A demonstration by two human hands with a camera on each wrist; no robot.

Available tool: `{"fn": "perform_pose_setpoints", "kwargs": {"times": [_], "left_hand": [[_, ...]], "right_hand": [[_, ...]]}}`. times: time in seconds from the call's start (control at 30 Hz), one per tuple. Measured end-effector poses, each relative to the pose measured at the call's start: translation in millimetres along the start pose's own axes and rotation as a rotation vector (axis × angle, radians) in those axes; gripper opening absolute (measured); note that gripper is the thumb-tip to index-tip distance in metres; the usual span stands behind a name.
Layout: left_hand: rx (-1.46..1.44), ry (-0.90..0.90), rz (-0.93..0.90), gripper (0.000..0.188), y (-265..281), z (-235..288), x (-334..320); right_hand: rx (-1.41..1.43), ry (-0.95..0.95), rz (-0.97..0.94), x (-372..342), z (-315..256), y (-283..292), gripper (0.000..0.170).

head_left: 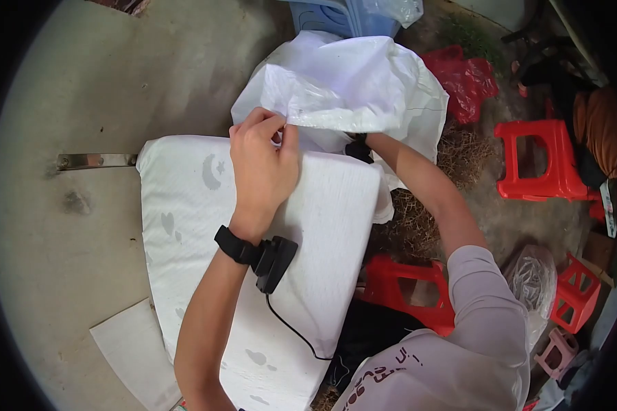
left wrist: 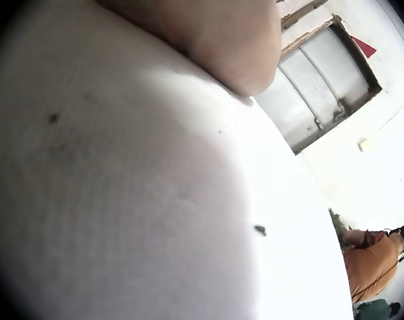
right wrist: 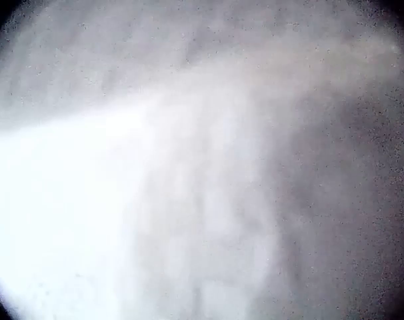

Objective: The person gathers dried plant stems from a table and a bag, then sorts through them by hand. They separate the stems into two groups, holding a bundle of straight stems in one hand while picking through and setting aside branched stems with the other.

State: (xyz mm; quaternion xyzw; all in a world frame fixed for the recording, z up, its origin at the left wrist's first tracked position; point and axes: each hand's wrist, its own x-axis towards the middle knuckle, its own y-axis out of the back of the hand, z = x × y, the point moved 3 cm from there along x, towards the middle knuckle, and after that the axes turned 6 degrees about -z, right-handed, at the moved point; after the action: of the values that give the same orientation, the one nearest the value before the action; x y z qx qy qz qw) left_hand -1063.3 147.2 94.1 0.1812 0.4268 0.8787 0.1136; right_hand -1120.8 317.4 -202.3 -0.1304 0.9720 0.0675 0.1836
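My left hand (head_left: 266, 164) pinches the rim of a white plastic sack (head_left: 356, 75) between thumb and fingers, at the far end of a white cloth-covered pad (head_left: 322, 212). Grey moon and cloud prints mark the pad's cloth. My right forearm (head_left: 418, 175) reaches into the sack's mouth, and the right hand is hidden inside. Only part of its dark wrist strap (head_left: 360, 147) shows at the opening. In the left wrist view the left hand (left wrist: 222, 47) is over white cloth. Blurred pale material fills the right wrist view.
A blue plastic stool (head_left: 329, 17) stands behind the sack. To the right are a red plastic bag (head_left: 463, 79), a red stool (head_left: 538, 161) and dry straw-like litter (head_left: 459, 157). Another red stool (head_left: 384, 277) is beside the pad. A person in orange (left wrist: 372, 270) appears in the left wrist view.
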Motion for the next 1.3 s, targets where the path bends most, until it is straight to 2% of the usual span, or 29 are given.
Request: {"fn": "perform_pose_setpoints", "kwargs": {"times": [0.03,0.1,0.17,0.2,0.3,0.33,0.43,0.6,0.63,0.67,0.73,0.77,0.87,0.9,1.0,1.07,1.17,1.3], "left_hand": [[0.011,-0.005,0.011,0.015,0.4,-1.5,0.3],[0.024,-0.015,0.033,0.015,3.1,-3.7,0.6],[-0.094,0.030,0.107,0.017,6.1,-5.6,0.2],[-0.155,0.050,0.144,0.018,7.0,-6.6,0.0],[-0.254,0.077,0.254,0.019,11.1,-14.1,-1.7],[-0.307,0.091,0.308,0.020,11.7,-17.1,-2.0],[-0.464,0.167,0.350,0.021,13.2,-26.5,-2.6],[-0.633,0.283,0.455,0.024,61.6,-20.9,1.8],[-0.627,0.277,0.476,0.024,74.7,-20.3,-0.9],[-0.652,0.344,0.455,0.023,85.2,-25.3,-3.1],[-0.704,0.479,0.413,0.022,105.2,-33.5,-12.1],[-0.701,0.475,0.437,0.022,115.7,-33.5,-18.8],[-0.885,0.615,0.360,0.023,139.5,-36.0,-43.7],[-0.884,0.617,0.389,0.023,148.8,-32.7,-56.9],[-0.979,0.460,0.408,0.027,178.0,-25.2,-110.0],[-1.034,0.471,0.489,0.028,205.5,-35.1,-160.9],[-1.164,0.441,0.617,0.032,249.0,-43.8,-257.4],[-1.251,0.363,0.728,0.036,287.8,-19.9,-390.2]], "right_hand": [[0.008,-0.011,0.006,15.5,-11.5,4.9,0.056],[0.017,-0.026,0.011,1.7,-10.5,22.4,0.056],[0.014,-0.045,0.012,-9.9,-14.9,34.7,0.057],[0.006,-0.036,0.016,-20.7,-31.5,38.9,0.057],[0.036,0.205,-0.014,-79.0,-128.1,50.2,0.060],[0.022,0.218,-0.011,-86.0,-141.2,57.0,0.060],[-0.196,0.359,-0.123,-99.6,-190.3,70.9,0.056],[-0.313,0.445,0.007,-127.1,-267.4,90.1,0.053],[-0.268,0.470,-0.069,-136.4,-288.0,93.1,0.051],[-0.225,0.495,-0.149,-146.2,-312.3,93.3,0.050],[-0.279,0.529,-0.200,-159.1,-355.1,90.0,0.048],[-0.324,0.542,-0.236,-170.5,-375.7,84.1,0.047],[-0.380,0.603,-0.291,-218.0,-443.2,48.9,0.047],[-0.401,0.624,-0.316,-231.7,-463.3,33.1,0.047],[-0.553,0.762,-0.304,-254.9,-512.3,-24.2,0.042],[-0.612,0.848,-0.337,-276.8,-538.5,-77.0,0.040],[-0.627,0.649,-0.325,-326.7,-549.8,-152.3,0.045],[-0.444,0.826,-0.520,-267.7,-519.5,-252.7,0.046]]}}
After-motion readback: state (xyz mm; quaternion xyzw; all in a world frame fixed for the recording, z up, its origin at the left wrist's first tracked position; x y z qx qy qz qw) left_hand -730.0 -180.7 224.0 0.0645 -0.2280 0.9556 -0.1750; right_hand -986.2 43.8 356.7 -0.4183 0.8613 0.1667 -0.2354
